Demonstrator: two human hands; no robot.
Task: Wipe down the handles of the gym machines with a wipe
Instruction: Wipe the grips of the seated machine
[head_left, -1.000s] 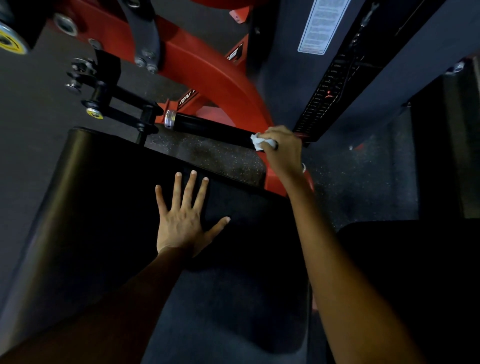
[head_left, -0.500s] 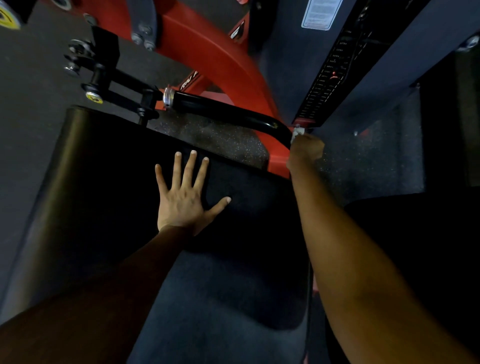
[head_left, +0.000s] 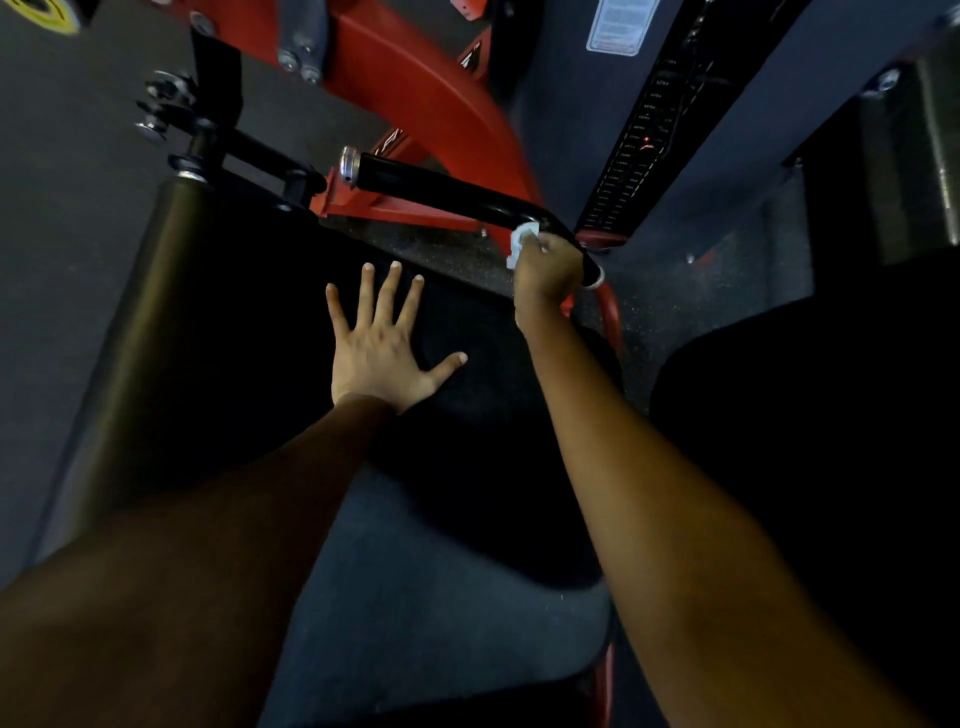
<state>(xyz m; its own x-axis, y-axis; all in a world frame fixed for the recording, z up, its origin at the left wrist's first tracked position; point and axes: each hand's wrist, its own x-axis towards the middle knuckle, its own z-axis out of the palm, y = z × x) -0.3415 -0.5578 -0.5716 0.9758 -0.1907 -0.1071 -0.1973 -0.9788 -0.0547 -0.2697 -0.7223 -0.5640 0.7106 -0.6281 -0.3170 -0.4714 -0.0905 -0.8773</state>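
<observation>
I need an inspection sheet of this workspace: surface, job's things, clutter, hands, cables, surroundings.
Surface: black pad, dim light; speckled floor beyond it.
Job's things: white wipe pressed on the bend of the black handle; the handle has a chrome end cap.
Clutter: nothing seen.
Hands: left hand flat on the pad, fingers spread; right hand grips the wipe around the handle.
Cables: nothing seen.
Surroundings: red frame, weight stack with a red pin, white label, unreadable.
</observation>
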